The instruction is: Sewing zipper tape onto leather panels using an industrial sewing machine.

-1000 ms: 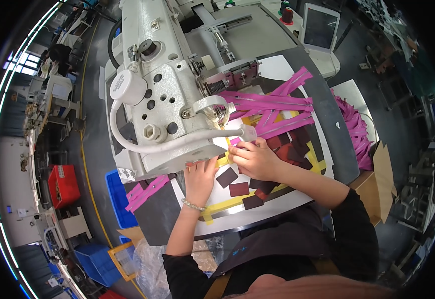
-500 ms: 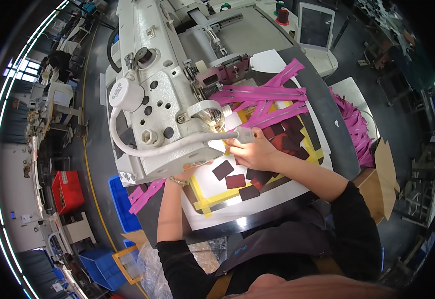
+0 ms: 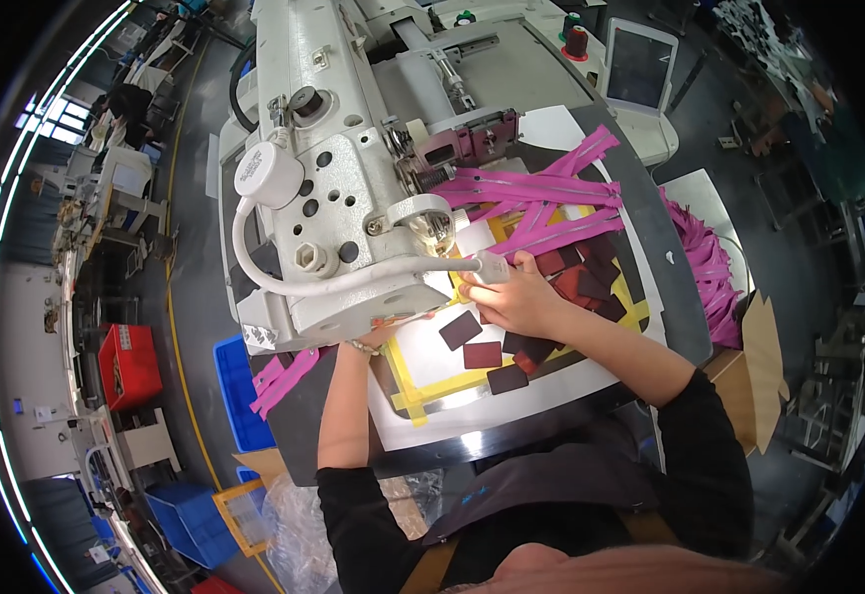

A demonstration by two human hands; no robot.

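Clearly largest is the white sewing machine (image 3: 373, 168), its metal casing pebbled and pierced by round holes, on the far left of a smooth dark table (image 3: 685, 307). Before it lies a white sheet (image 3: 452, 421) crossed by yellow tape (image 3: 409, 401); pink fabric zippers (image 3: 541, 194) overlap on its far right part. The right hand (image 3: 521, 299) bends its fingers beside the machine's front; whether they pinch anything, I cannot tell. The left hand (image 3: 378, 337) is mostly hidden behind the machine's near end, its hold unseen. A round white cap (image 3: 269, 175) carries print too small to read. Flat rectangular patches (image 3: 483, 354), dark brown and red, lie near and right of the right hand.
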